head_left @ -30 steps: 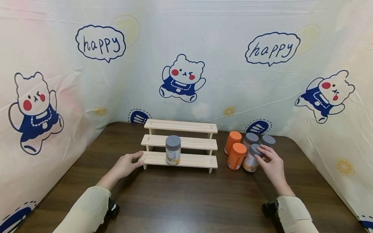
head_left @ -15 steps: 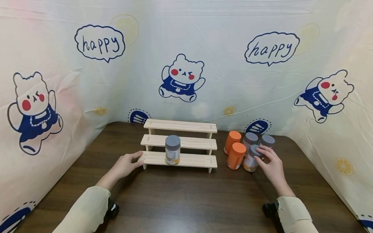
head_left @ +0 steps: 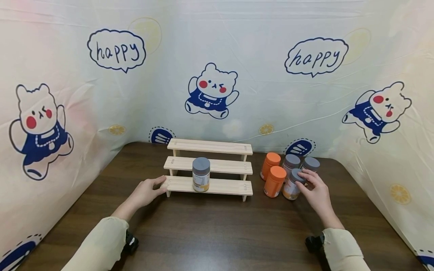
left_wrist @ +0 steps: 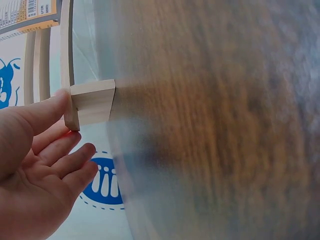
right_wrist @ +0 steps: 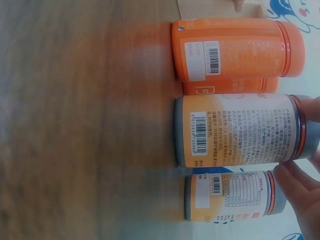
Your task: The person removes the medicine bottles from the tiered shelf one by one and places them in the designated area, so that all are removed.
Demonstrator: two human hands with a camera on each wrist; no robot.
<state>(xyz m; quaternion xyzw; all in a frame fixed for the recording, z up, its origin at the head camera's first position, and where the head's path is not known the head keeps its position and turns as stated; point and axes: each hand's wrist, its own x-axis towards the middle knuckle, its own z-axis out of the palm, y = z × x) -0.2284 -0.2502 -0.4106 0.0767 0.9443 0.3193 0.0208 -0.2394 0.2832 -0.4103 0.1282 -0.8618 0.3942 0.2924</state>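
My left hand pinches the left end of the lowest shelf of a three-step wooden rack; in the left wrist view the thumb lies on one face of the board and fingers on the other. On that shelf stands a grey-lidded bottle. At the right, my right hand grips the lid of another grey-lidded bottle with thumb and fingertips. This bottle stands upright on the table, in front of two more grey-lidded bottles, one of them a back bottle.
Two orange bottles, the nearer orange bottle and the farther orange bottle, stand between the rack and the gripped bottle. The dark wooden table extends in front. A printed cloth hangs behind and on both sides.
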